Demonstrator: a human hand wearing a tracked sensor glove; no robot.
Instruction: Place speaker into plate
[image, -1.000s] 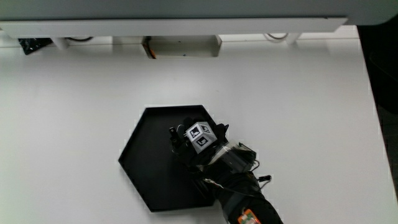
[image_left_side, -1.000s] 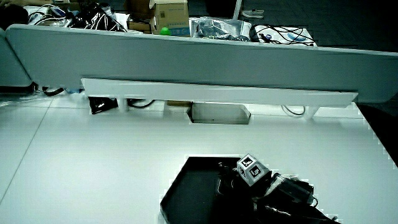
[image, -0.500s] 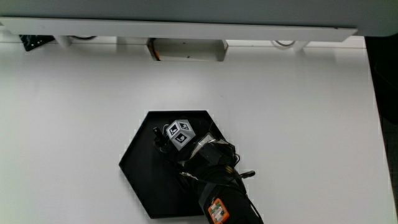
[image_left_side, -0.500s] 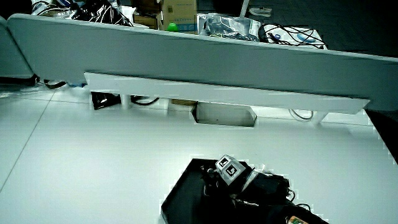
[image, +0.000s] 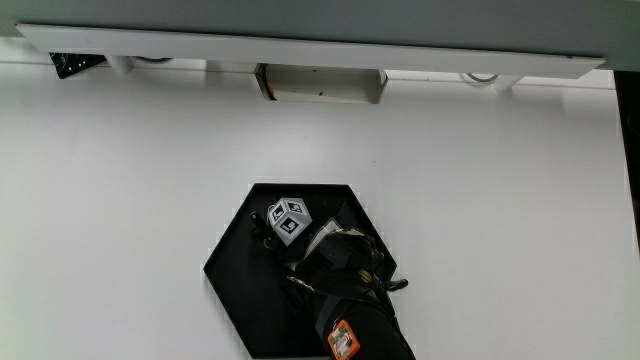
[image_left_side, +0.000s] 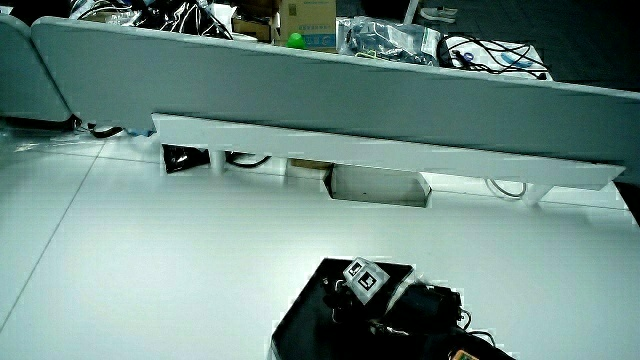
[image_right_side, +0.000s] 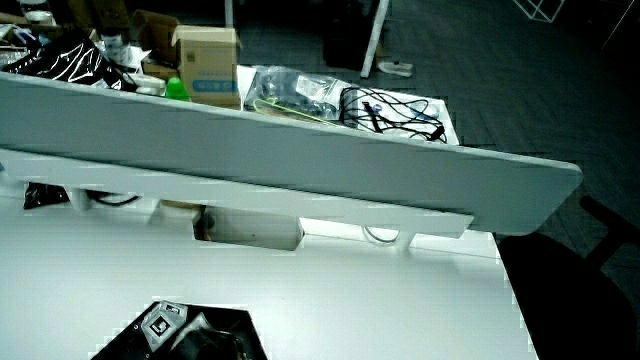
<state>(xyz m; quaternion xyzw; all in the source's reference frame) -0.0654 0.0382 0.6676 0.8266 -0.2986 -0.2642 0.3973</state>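
Observation:
A black hexagonal plate lies on the white table, nearer to the person than the table's middle; it shows in both side views. The hand in its black glove rests low over the plate's middle, forearm reaching in from the person's edge. The patterned cube on its back faces up and also shows in both side views. I cannot make out a speaker: black glove and black plate merge, and whatever lies under the hand is hidden.
A low grey partition with a white rail closes the table farthest from the person. A small pale box and a black bracket sit under that rail. White tabletop surrounds the plate.
The hand has slid from one rim of the plate in over its middle and stayed low there. The plate has kept its place on the table.

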